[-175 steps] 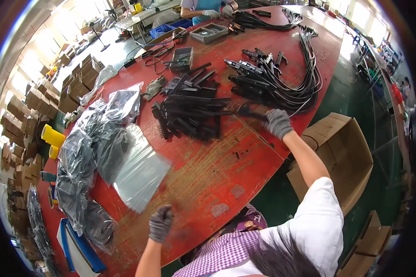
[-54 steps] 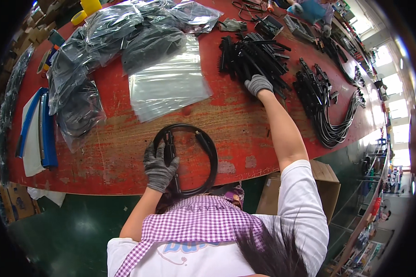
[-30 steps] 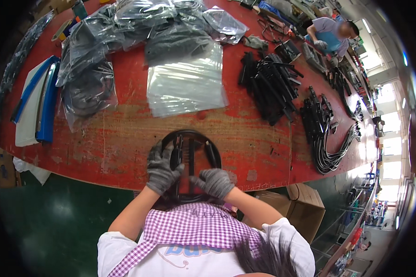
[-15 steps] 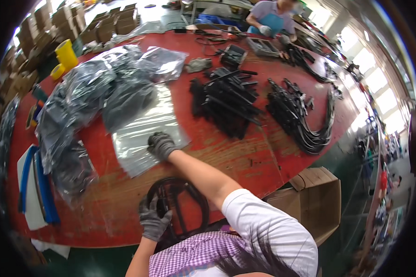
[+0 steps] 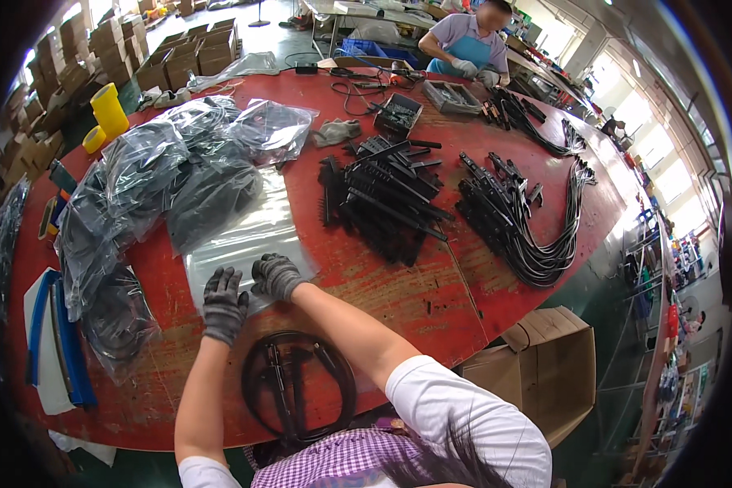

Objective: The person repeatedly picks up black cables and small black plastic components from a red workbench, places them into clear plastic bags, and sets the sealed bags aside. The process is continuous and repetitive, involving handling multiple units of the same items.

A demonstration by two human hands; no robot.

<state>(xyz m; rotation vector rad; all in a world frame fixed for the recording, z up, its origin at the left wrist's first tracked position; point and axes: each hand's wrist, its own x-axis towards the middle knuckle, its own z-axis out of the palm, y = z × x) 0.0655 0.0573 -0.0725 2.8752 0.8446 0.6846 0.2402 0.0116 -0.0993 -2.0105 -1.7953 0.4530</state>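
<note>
Both my hands wear grey work gloves and rest on the near end of a stack of flat clear plastic bags (image 5: pixel 260 220). My left hand (image 5: pixel 224 305) lies flat on the left part of that end, fingers stretched out. Just beside it, my right hand (image 5: pixel 276 277) has its fingers bent, closed on the bag's near edge; the fingertips are partly hidden. A coiled black cable (image 5: pixel 352 378), with dark bar-like pieces across its middle, lies between my forearms at the table's front edge, touched by neither hand.
On the red table (image 5: pixel 382 317) are filled plastic bags (image 5: pixel 150 163) at left, black toothed strips (image 5: pixel 390 195) and bundled cables (image 5: pixel 557 252) at right. Yellow tape rolls (image 5: pixel 110 110) stand at the far left. An open carton (image 5: pixel 545 366) sits beside the table. A co-worker (image 5: pixel 468 49) works at the far side.
My left hand has let go of the coiled cable, leaving it at the front edge, and moved up onto the plastic bags. My right hand has stayed on the bags, shifting slightly nearer.
</note>
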